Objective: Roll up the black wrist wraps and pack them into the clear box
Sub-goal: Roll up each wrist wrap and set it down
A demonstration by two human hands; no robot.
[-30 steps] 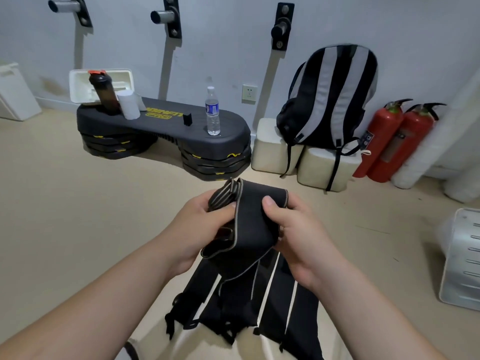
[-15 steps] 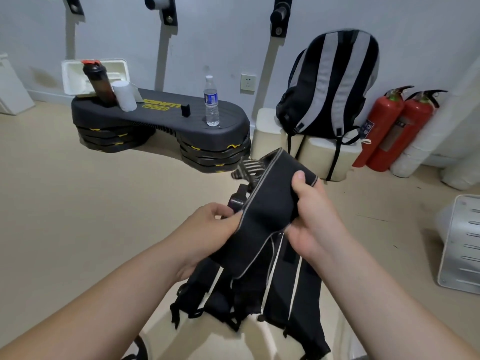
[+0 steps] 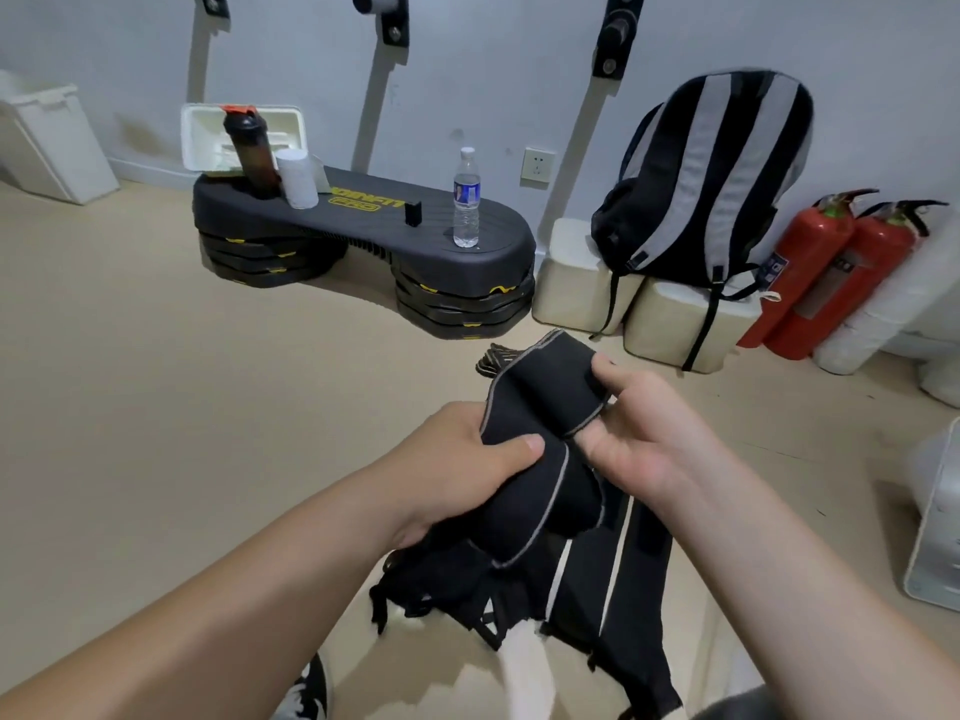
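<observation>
A black wrist wrap (image 3: 540,459) with grey edging is held up in front of me, partly rolled. My left hand (image 3: 467,470) grips its lower rolled part, thumb pressed on the fabric. My right hand (image 3: 644,439) pinches the upper flap between thumb and fingers. A striped elastic end (image 3: 493,358) sticks out behind the top. More black wraps (image 3: 597,589) hang below my hands over something pale. The clear box is not plainly visible.
A black step platform (image 3: 363,220) holds a water bottle (image 3: 466,200), a shaker (image 3: 249,148) and a white roll. A striped backpack (image 3: 706,168) sits on foam blocks beside two red fire extinguishers (image 3: 831,272). A silver case (image 3: 935,517) lies at the right.
The wrap has been folded down and wound tighter. My right hand dropped from the raised top edge to the flap, and my left thumb now presses on the roll. The camera tilted down slightly.
</observation>
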